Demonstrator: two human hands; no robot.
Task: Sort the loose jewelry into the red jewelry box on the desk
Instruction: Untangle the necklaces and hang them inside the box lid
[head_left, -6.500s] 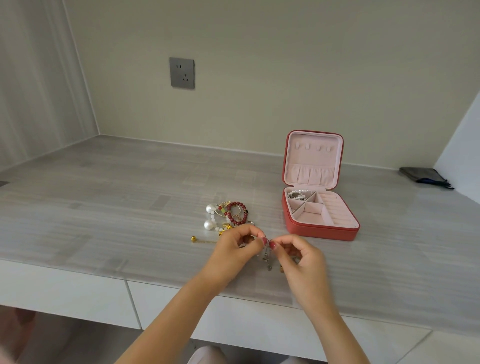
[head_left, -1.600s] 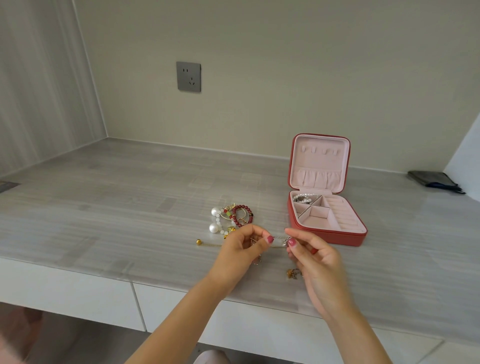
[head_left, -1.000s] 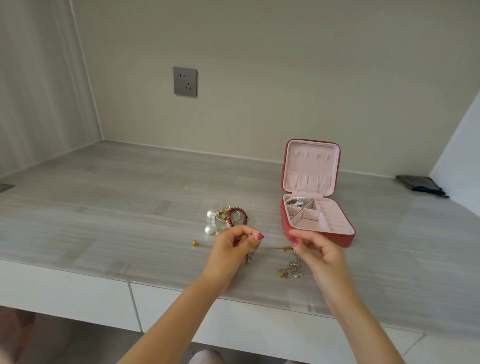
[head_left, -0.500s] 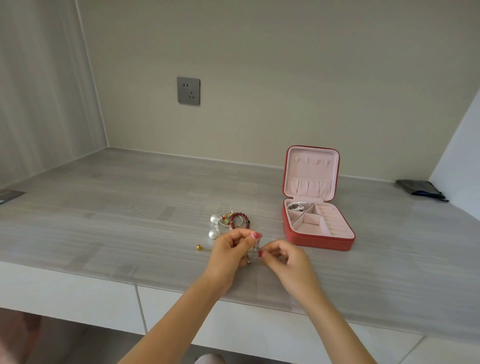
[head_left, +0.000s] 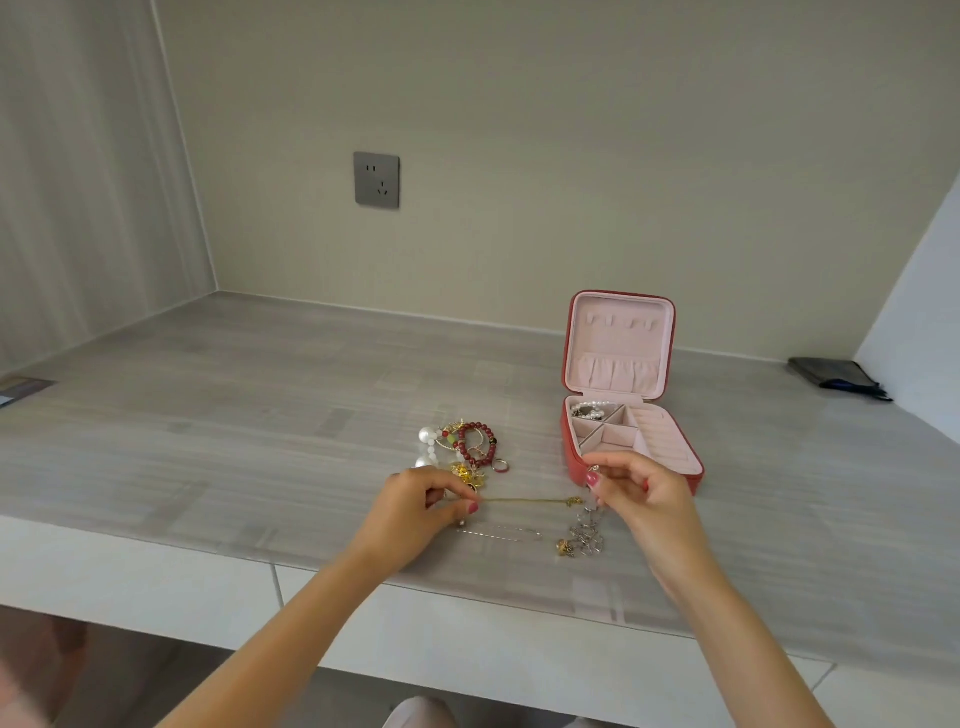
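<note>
A red jewelry box (head_left: 576, 467) stands open on the desk, pink inside, with a pearl piece (head_left: 589, 409) in its back-left compartment. My left hand (head_left: 415, 512) pinches one end of a thin gold chain (head_left: 524, 501). My right hand (head_left: 636, 499) pinches the other end, just in front of the box, and the chain is stretched taut between them. A silver chain cluster (head_left: 584, 535) hangs and pools below my right hand. A heap of loose jewelry (head_left: 465, 447) with red beads, pearls and gold pieces lies left of the box.
A silver pin (head_left: 498, 531) lies on the grey desk (head_left: 234, 415) under the gold chain. A dark pouch (head_left: 836, 376) sits at the back right by a white side wall. A wall socket (head_left: 376, 179) is on the back wall. The desk's front edge runs below my wrists.
My hands were close together half a second ago. They have moved apart, the right one toward the box, pulling the gold chain straight between them.
</note>
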